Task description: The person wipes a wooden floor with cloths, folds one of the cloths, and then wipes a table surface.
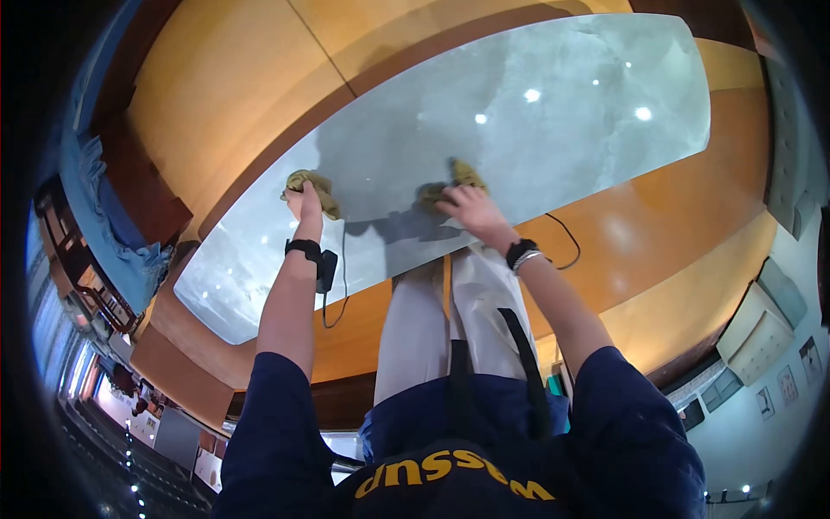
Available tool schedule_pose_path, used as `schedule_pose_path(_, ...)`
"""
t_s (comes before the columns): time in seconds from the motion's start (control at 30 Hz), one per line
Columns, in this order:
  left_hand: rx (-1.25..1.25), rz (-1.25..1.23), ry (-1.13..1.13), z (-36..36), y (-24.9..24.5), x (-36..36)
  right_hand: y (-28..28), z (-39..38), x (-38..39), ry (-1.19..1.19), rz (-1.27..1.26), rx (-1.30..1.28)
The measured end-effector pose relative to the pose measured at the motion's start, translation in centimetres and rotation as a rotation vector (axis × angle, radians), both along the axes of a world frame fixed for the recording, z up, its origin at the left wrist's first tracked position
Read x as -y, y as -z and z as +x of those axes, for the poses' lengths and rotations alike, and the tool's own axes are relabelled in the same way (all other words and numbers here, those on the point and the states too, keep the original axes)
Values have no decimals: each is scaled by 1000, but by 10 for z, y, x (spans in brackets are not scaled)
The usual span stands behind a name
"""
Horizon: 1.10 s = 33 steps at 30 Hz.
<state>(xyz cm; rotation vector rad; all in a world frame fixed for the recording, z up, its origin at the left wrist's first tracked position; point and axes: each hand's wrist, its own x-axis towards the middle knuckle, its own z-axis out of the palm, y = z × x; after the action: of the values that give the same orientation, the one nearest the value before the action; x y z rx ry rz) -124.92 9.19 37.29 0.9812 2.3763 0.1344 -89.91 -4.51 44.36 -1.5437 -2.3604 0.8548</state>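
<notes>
My left hand (304, 204) is closed on a bunched olive-green cloth (320, 186), which rests on the glossy grey tabletop (380, 138). My right hand (478, 214) presses over a second olive-green cloth (468, 175), its fingers bent across the near side. Part of that cloth is hidden beneath the fingers, and the hand is slightly blurred. Both cloths touch the table surface, apart from each other. Dark bands circle both wrists.
The tabletop has a curved edge and reflects several lights. A small black box (326, 271) with a thin cable hangs by my left wrist. Another cable (571, 242) loops near my right wrist. Blue fabric (112, 225) and brown wooden furniture lie at the left.
</notes>
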Motion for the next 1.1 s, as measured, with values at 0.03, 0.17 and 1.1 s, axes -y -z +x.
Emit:
schedule_pose_path(0.03,15,-17,4,15,-5,-9,3,26,-2,62,-34,46)
schedule_pose_path(0.17,26,-68,258,70,-19,-32,11,136,-25,296,-12,276)
schedule_pose_path(1.1,104,-403,1241,257,-100,-2,27,133,-212,639,252,277)
